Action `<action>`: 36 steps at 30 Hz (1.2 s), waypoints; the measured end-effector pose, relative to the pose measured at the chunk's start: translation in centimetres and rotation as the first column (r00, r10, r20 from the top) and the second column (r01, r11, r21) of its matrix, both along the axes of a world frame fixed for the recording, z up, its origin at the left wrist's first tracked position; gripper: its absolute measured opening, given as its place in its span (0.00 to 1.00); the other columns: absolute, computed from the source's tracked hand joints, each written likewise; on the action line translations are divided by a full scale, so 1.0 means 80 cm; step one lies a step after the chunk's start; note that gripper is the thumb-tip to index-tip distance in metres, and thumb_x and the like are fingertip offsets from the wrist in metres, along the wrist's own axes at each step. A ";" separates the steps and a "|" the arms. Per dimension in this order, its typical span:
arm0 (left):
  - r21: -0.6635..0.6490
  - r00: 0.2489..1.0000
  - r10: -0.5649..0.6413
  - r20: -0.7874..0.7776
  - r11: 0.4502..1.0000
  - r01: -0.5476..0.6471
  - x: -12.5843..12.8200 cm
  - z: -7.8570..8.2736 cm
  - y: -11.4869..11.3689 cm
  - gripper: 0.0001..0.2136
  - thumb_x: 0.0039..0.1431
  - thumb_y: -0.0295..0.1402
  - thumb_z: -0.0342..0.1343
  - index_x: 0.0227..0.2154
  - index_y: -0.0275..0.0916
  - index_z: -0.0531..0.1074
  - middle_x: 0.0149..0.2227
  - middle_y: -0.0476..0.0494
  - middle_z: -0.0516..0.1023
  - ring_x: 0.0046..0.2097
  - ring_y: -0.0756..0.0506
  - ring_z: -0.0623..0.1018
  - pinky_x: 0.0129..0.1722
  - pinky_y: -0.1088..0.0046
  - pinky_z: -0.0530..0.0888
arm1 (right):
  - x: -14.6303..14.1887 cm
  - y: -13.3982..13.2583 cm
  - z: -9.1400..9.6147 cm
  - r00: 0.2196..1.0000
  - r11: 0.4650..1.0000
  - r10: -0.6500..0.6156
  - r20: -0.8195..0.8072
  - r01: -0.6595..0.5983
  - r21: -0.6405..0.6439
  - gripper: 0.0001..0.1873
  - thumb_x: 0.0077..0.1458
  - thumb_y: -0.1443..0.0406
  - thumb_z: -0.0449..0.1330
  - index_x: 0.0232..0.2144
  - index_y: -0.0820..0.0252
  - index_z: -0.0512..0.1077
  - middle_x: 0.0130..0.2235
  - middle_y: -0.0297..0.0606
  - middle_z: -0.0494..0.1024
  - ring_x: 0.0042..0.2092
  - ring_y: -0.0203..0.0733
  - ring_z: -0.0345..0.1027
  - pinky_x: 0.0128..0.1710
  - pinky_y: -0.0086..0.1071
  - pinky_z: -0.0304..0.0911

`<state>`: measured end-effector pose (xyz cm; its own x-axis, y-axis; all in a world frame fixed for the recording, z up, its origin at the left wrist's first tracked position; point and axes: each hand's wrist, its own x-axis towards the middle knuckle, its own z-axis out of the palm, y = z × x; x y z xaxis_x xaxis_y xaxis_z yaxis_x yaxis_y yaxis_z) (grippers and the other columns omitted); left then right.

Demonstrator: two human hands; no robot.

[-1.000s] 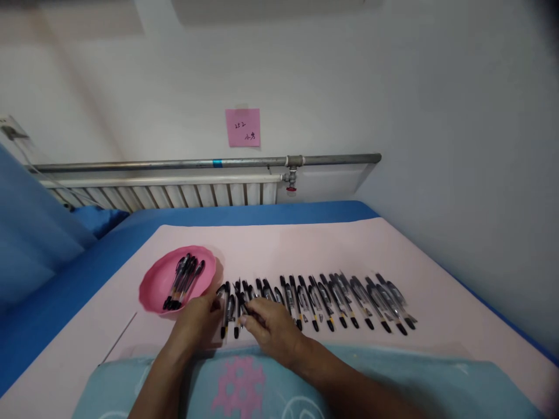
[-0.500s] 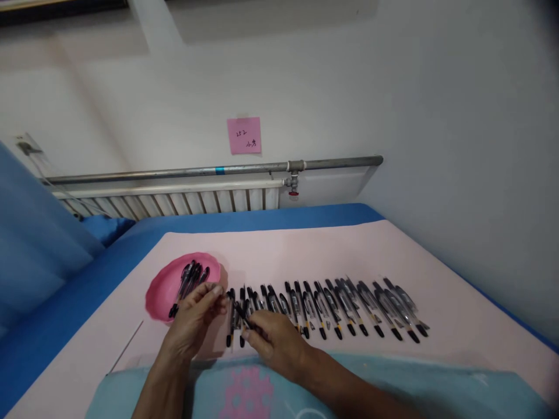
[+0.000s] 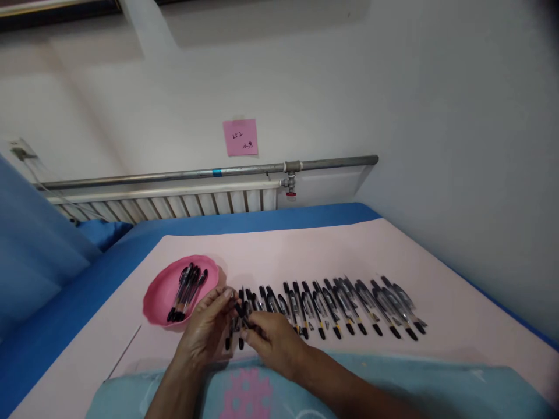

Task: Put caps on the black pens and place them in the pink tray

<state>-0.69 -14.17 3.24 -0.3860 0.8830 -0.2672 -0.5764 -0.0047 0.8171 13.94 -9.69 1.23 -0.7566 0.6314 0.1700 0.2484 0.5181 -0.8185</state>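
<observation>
My right hand is closed around a black-ended pen piece, which points up and left toward my other hand. My left hand is pinched at the fingertips just beyond that end; a small clear or shiny bit may be between them, too small to name. Under and right of my hands, a long row of clear-barrelled pen parts with black caps and ends lies on the pink sheet. Left of my left hand, a pink dish holds several black-capped pens in a bundle.
A thin white stick lies left of the dish. Small clear pieces sit among the row. A teal cloth covers the near edge. Behind the blue-edged table stand a radiator and a pipe.
My left hand has moved right, away from the dish, and its fingertips now meet the end of the pen piece. My right hand has stayed nearly in place. The view shifted slightly.
</observation>
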 end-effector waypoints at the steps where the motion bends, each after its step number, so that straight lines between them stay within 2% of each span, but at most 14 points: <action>1: -0.001 1.000 0.003 -0.009 1.000 -0.003 0.001 0.000 0.000 0.09 0.40 0.31 0.64 0.26 0.35 0.71 0.28 0.48 0.75 0.30 0.52 0.75 0.30 0.78 0.70 | -0.001 0.000 0.000 1.000 1.000 -0.006 -0.016 0.005 -0.020 0.10 0.50 0.67 0.53 0.19 0.61 0.59 0.20 0.27 0.59 0.23 0.29 0.52 0.22 0.24 0.43; 7: 0.021 1.000 0.004 -0.026 1.000 -0.004 0.014 0.002 0.003 0.08 0.41 0.32 0.63 0.24 0.35 0.71 0.25 0.50 0.74 0.28 0.53 0.74 0.30 0.79 0.69 | -0.006 -0.005 0.008 0.994 0.977 -0.061 -0.086 0.042 -0.207 0.11 0.49 0.69 0.53 0.17 0.61 0.58 0.18 0.26 0.56 0.22 0.29 0.51 0.21 0.23 0.45; 10: 0.021 0.998 0.004 -0.055 1.000 -0.003 0.018 0.002 0.004 0.09 0.41 0.33 0.62 0.24 0.35 0.70 0.25 0.50 0.74 0.27 0.53 0.73 0.30 0.78 0.69 | -0.008 -0.008 0.010 0.992 0.966 -0.072 -0.106 0.042 -0.255 0.11 0.49 0.69 0.52 0.17 0.61 0.58 0.18 0.26 0.56 0.23 0.29 0.51 0.22 0.24 0.45; 14: 0.028 0.994 0.051 -0.098 0.998 -0.049 0.017 0.000 0.005 0.10 0.41 0.35 0.62 0.25 0.35 0.69 0.24 0.50 0.74 0.26 0.51 0.73 0.29 0.77 0.69 | -0.011 -0.010 0.007 0.992 0.971 -0.094 -0.081 0.074 -0.228 0.12 0.48 0.68 0.53 0.17 0.61 0.57 0.18 0.26 0.55 0.22 0.29 0.50 0.22 0.24 0.45; 18: 0.033 0.994 0.003 -0.113 0.999 0.000 0.015 -0.001 0.004 0.08 0.41 0.33 0.62 0.23 0.35 0.70 0.22 0.50 0.74 0.25 0.52 0.73 0.28 0.78 0.69 | -0.011 -0.011 0.002 0.994 0.978 -0.089 -0.071 0.073 -0.194 0.11 0.48 0.68 0.53 0.17 0.60 0.57 0.18 0.26 0.55 0.23 0.29 0.49 0.21 0.24 0.44; 22: 0.017 0.996 -0.049 -0.077 0.999 0.051 0.016 0.001 0.003 0.08 0.42 0.33 0.62 0.26 0.34 0.72 0.25 0.47 0.75 0.29 0.50 0.75 0.33 0.76 0.70 | -0.010 -0.009 -0.001 0.992 0.976 -0.066 -0.107 0.042 -0.212 0.10 0.48 0.69 0.52 0.18 0.60 0.57 0.19 0.26 0.56 0.22 0.29 0.49 0.22 0.24 0.45; 26: -0.002 0.996 -0.057 -0.075 0.998 0.057 0.019 0.002 0.003 0.12 0.44 0.38 0.60 0.30 0.35 0.73 0.31 0.44 0.77 0.33 0.48 0.75 0.37 0.72 0.70 | -0.010 -0.008 0.000 0.990 0.978 -0.073 -0.123 0.047 -0.204 0.11 0.49 0.68 0.52 0.18 0.60 0.58 0.19 0.26 0.56 0.23 0.29 0.50 0.22 0.24 0.46; 29: 0.011 0.992 -0.028 -0.120 1.000 0.030 0.020 -0.001 0.004 0.12 0.45 0.39 0.59 0.29 0.36 0.72 0.27 0.47 0.76 0.29 0.50 0.75 0.32 0.74 0.70 | -0.010 -0.009 0.002 0.991 0.978 -0.069 -0.112 0.045 -0.201 0.11 0.49 0.68 0.52 0.17 0.61 0.58 0.19 0.26 0.56 0.23 0.29 0.50 0.22 0.24 0.46; 32: 0.028 0.990 -0.043 -0.132 0.998 0.047 0.018 -0.003 0.003 0.08 0.44 0.36 0.60 0.25 0.36 0.71 0.23 0.49 0.74 0.26 0.51 0.73 0.28 0.77 0.68 | -0.010 -0.010 0.003 0.994 0.975 -0.060 -0.091 0.039 -0.217 0.11 0.48 0.68 0.53 0.17 0.61 0.57 0.18 0.26 0.56 0.22 0.29 0.49 0.21 0.24 0.45; 36: 0.041 0.990 -0.072 -0.119 0.996 0.078 0.015 0.000 0.001 0.09 0.44 0.34 0.60 0.27 0.34 0.73 0.28 0.45 0.77 0.32 0.50 0.75 0.36 0.74 0.70 | -0.010 -0.009 0.004 0.994 0.982 -0.063 -0.090 0.045 -0.185 0.11 0.49 0.69 0.52 0.17 0.61 0.57 0.18 0.26 0.56 0.22 0.29 0.50 0.22 0.24 0.45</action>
